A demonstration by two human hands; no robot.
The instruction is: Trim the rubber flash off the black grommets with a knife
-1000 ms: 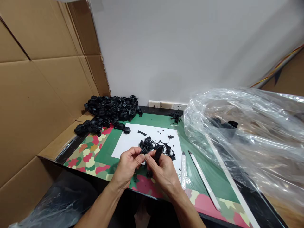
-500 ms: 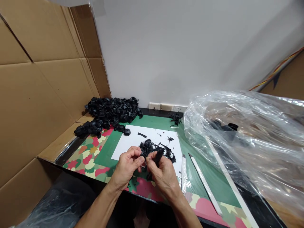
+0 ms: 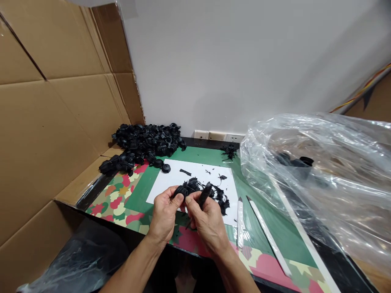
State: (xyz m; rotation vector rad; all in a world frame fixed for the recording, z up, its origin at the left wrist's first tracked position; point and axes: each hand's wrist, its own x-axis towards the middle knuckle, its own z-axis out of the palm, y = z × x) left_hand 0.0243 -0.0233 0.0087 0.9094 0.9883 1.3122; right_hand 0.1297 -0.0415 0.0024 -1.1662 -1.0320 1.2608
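Black ribbed piece (image 3: 181, 190) pinched in left hand (image 3: 165, 209), dark tool (image 3: 204, 195) in right hand (image 3: 208, 215)

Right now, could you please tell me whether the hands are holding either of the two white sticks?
No, both white sticks lie untouched to the right of the right hand.

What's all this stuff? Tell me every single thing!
Wall: one, grey, behind
Sockets: three, whitish, on wall
Cardboard: several panels, brown, left
Table: one, black, centre
Patterned sheet: one, multicoloured, tabletop
Mat: one, green, tabletop
Paper: one, white, on mat
Ribbed piece: one, black, centre
Tool: one, black, centre
Pile: many pieces, black, back left
Scraps: many, black, on paper and mat
Sticks: two, white, right of paper
Plastic sheeting: one heap, clear, right
Dark objects: some, black, seen through sheeting
Film: some, clear, bottom left
Wires: some, red, yellow, far right
Left hand: one, bare, holding ribbed piece
Right hand: one, bare, holding tool
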